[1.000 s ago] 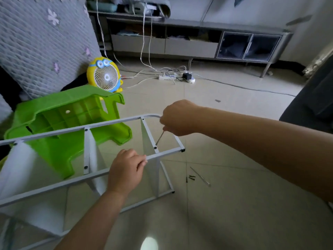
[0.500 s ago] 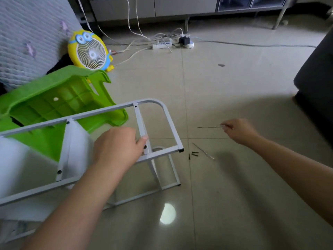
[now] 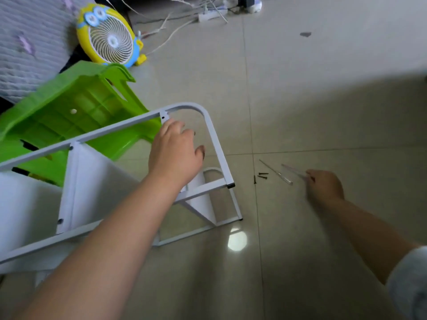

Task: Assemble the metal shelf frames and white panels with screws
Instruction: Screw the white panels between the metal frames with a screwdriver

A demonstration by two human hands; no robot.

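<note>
From my remote seat I see the frame (image 3: 213,139) lying on its side on the floor (image 3: 323,100), left of centre, with its rounded end pointing right and a black cap on the near corner. A white panel (image 3: 99,181) stands between its two long rails, and a second one shows under the left wrist, further right. The left hand (image 3: 175,151) is over the frame's right end, just short of the far rail. Its fingers are loose and spread, the thumb held out to the right, and they close round nothing I can make out. Whether the palm touches the strut beneath it I cannot tell. The right hand (image 3: 324,185) is low over the floor, right of the frame and apart from it, with its fingers curled to pinch the end of a thin tool (image 3: 293,169). That tool is blurred, so I cannot tell whether it touches the tiles. Just left of it a thin rod (image 3: 275,171) lies on the floor. Left of the rod are a few dark screws (image 3: 262,176), near the frame's capped corner. Beyond the frame a green stool (image 3: 76,107) lies tipped over. Further off are a yellow fan (image 3: 108,35), a grey quilt (image 3: 23,42) at far left and a power strip (image 3: 208,17) with tangled cables.
</note>
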